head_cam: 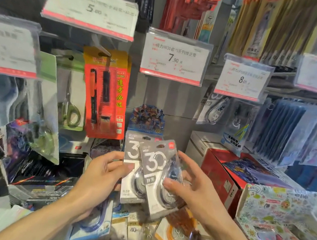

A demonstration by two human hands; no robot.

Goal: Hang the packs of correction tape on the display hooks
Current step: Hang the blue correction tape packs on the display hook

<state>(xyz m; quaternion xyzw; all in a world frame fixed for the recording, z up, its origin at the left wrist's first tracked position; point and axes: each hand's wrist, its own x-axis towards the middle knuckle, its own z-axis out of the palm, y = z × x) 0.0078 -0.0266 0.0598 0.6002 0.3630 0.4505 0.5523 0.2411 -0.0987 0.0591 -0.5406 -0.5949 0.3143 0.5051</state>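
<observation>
Your left hand (pixel 100 175) and right hand (pixel 190 186) each pinch a correction tape pack (pixel 155 173); neither hangs yet, more lie below.

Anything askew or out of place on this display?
Yes. Loose packs lie jumbled flat on the shelf below the hands, not hung. The front grey pack, pinched by the right hand, tilts across the one in the left hand.

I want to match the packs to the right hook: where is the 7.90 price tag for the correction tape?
In the head view the 7.90 price tag hangs at upper centre, directly above the two grey packs held in both hands, left of the 8.00 tag.
</observation>
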